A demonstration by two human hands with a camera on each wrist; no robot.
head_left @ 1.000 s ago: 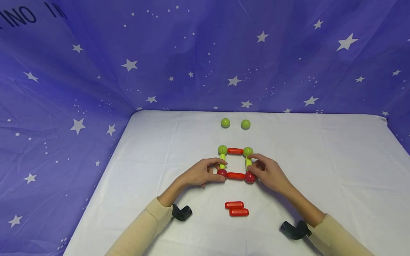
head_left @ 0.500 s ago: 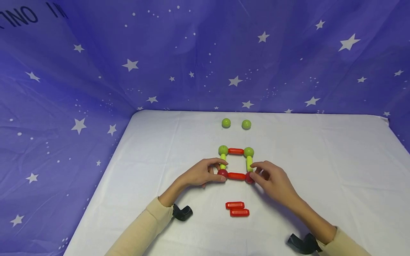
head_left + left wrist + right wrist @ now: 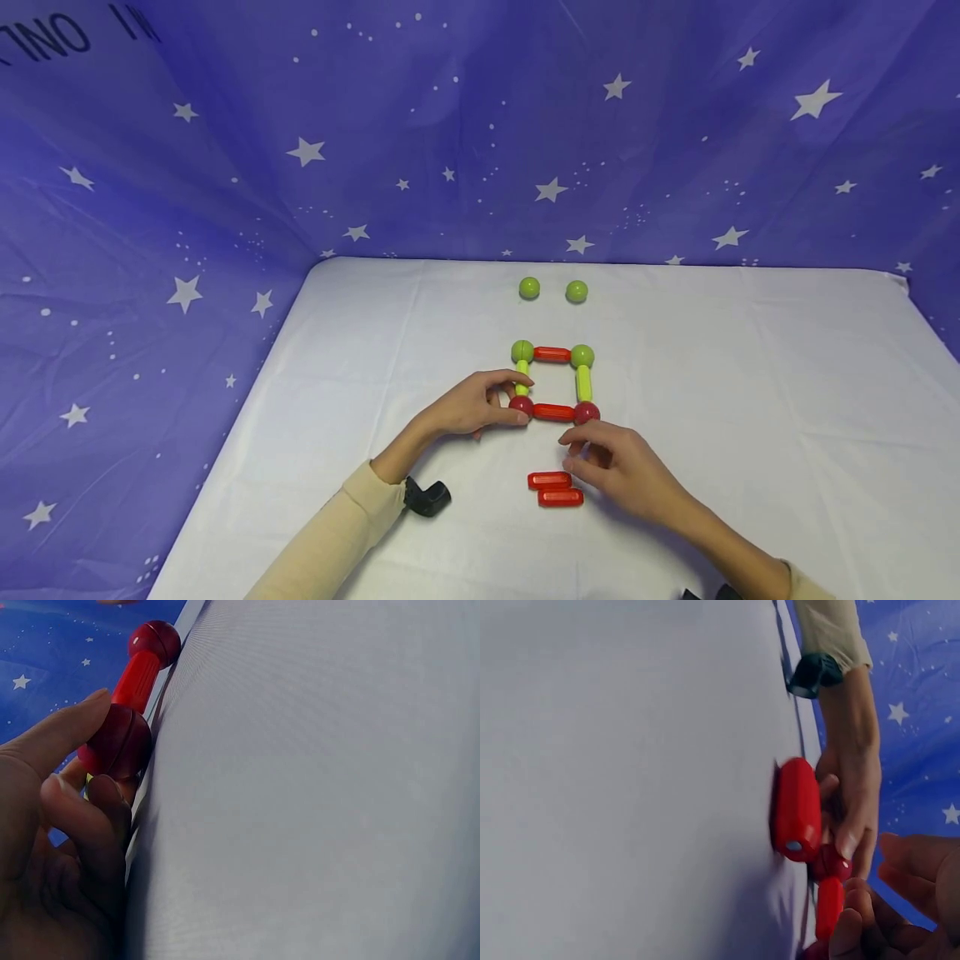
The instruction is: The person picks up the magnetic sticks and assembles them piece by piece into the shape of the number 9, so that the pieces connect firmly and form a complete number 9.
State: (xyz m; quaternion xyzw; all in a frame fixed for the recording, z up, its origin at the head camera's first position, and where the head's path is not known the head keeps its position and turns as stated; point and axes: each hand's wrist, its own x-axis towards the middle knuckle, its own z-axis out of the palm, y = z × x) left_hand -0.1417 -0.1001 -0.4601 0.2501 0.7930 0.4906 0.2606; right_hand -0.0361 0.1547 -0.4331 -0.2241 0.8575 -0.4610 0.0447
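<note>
A ball-and-rod toy square (image 3: 553,413) lies flat just right of the centre of the head view, on a white tablecloth (image 3: 750,375). Green balls (image 3: 582,357) form its two upper corners, red balls its two lower ones; red rods make the upper and lower sides, and yellow-green rods (image 3: 584,384) the left and right sides.

The left hand (image 3: 467,405) is at the lower-left corner, gripping the lower-left red ball (image 3: 116,741) between thumb and curled fingers, with the index finger reaching over the left yellow-green rod. A seam runs round that ball in the left wrist view.

The right hand (image 3: 630,471) is below the lower-right red ball (image 3: 587,412), fingers loosely bent with a narrow gap to the thumb — nothing is held in it. Its thumb tip is close to two loose red rods (image 3: 560,497), which lie side by side, slightly staggered, in the lower middle of the frame; whether it touches them I cannot tell.

Two loose green balls (image 3: 577,292) sit apart from each other near the table's far edge. A purple-blue star-printed cloth (image 3: 450,125) fills the upper frame — dark lettering (image 3: 52,35) shows at upper left.
</note>
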